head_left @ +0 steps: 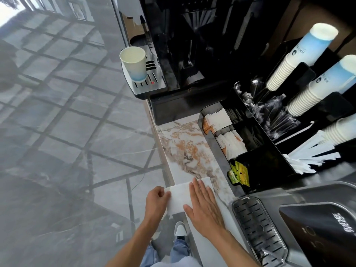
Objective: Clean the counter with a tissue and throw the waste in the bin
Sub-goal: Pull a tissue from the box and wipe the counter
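Observation:
A white tissue (pixel 179 197) lies flat at the front edge of the marble counter (pixel 188 151), partly hanging over the edge. My left hand (pixel 156 199) pinches the tissue's left edge between thumb and fingers. My right hand (pixel 204 205) rests flat on the tissue's right part, fingers stretched out and palm down. Brown and orange streaks run across the counter beyond the tissue; whether they are stains or the stone's pattern I cannot tell. No bin is in view.
A black organiser (pixel 250 143) with sachets, stirrers and cup stacks stands right of the counter strip. A black coffee machine (pixel 183 54) stands at the far end, with a paper cup (pixel 133 63) on its tray. Another machine's drip tray (pixel 256 228) sits near right. Grey tiled floor lies left.

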{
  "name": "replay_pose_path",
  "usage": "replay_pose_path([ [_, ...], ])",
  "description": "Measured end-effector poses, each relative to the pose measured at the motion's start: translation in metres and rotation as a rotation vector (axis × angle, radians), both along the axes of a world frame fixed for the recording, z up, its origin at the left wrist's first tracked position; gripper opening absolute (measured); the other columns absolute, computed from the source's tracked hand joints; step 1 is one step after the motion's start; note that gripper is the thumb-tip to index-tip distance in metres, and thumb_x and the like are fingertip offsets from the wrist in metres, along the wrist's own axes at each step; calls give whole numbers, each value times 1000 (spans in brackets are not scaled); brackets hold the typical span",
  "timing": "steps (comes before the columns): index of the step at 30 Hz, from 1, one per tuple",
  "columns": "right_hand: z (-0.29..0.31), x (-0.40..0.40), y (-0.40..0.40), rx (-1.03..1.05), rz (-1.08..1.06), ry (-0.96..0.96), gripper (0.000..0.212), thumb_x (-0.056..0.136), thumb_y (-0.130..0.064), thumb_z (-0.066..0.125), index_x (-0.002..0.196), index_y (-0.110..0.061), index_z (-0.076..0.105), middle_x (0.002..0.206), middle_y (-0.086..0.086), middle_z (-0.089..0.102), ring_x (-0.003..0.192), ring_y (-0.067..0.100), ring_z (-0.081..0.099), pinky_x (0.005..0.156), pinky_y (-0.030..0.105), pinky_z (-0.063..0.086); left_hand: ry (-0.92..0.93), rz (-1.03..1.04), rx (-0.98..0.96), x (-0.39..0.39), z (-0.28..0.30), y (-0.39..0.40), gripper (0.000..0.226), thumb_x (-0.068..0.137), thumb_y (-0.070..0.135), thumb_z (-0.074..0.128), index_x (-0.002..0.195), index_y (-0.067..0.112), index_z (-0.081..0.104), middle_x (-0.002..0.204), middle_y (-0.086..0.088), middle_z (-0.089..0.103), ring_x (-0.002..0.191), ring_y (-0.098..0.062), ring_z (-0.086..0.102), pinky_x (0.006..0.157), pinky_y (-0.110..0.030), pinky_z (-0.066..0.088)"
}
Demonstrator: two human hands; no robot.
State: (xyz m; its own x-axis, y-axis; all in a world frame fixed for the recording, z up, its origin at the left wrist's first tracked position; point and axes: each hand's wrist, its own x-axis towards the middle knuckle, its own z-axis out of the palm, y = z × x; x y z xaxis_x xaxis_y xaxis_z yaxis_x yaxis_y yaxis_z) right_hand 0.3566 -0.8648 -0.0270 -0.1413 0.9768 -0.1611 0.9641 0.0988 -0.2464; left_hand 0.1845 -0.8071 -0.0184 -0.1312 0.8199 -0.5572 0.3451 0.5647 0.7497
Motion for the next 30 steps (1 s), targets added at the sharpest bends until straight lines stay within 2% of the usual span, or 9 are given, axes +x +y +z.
replay_pose_path([
  [5,-3,-1,0,2,-3,-1,73,99,-49,34,153,-1,24,163,14,18,151,26,14,117,43,11,223,152,195,14,18,-16,6,87,19,60,84,23,56,74,1,60,66,-14,57,54,-20,41],
  [8,-4,-1,-1,-16,2,3,72,100,-50,28,152,0,25,162,14,19,151,27,15,117,43,13,68,127,211,40,23,-28,13,90,12,55,95,22,59,90,3,64,81,-13,60,65,-12,45],
  [12,-2,-2,2,-29,-12,3,71,101,-48,16,150,1,32,160,15,24,148,29,24,118,42,11,-288,146,8,65,21,-27,27,93,10,52,119,15,56,111,-6,68,101,-20,66,90,-42,55],
  [14,-6,-1,1,-35,-9,0,70,100,-47,23,151,-1,29,162,13,20,150,27,20,118,42,12,-399,161,-25,64,14,-25,28,97,10,51,124,14,56,117,-6,69,105,-19,67,91,-38,55],
  [16,-12,1,1,-41,-5,4,70,102,-49,17,154,-3,23,164,11,14,152,24,11,119,42,12,-501,184,-17,59,9,-25,29,99,11,48,125,16,60,120,-6,71,107,-16,68,86,-28,56],
  [18,-15,0,2,-52,-1,8,72,101,-52,15,155,-5,18,165,9,10,152,21,5,120,41,10,-568,183,-14,55,6,-26,31,101,11,46,126,17,63,123,-6,72,111,-18,68,87,-27,56],
  [23,-14,-12,7,-67,25,23,71,102,-52,14,154,-5,23,165,9,14,152,21,8,119,39,10,-671,195,-64,48,0,-25,36,99,18,45,130,12,62,132,-13,67,124,-29,60,110,-51,41],
  [26,-9,-20,9,-54,47,31,69,102,-50,16,153,-4,29,163,10,19,151,23,16,117,40,15,-767,223,-121,43,-1,-25,46,93,30,46,130,10,62,135,-16,64,128,-30,57,107,-44,44],
  [30,-9,-31,8,-19,61,56,62,102,-43,25,152,-5,31,161,9,23,149,23,21,116,39,17,-861,284,-182,36,-4,-24,40,98,26,44,125,8,67,131,-18,66,125,-29,60,94,-32,53],
])
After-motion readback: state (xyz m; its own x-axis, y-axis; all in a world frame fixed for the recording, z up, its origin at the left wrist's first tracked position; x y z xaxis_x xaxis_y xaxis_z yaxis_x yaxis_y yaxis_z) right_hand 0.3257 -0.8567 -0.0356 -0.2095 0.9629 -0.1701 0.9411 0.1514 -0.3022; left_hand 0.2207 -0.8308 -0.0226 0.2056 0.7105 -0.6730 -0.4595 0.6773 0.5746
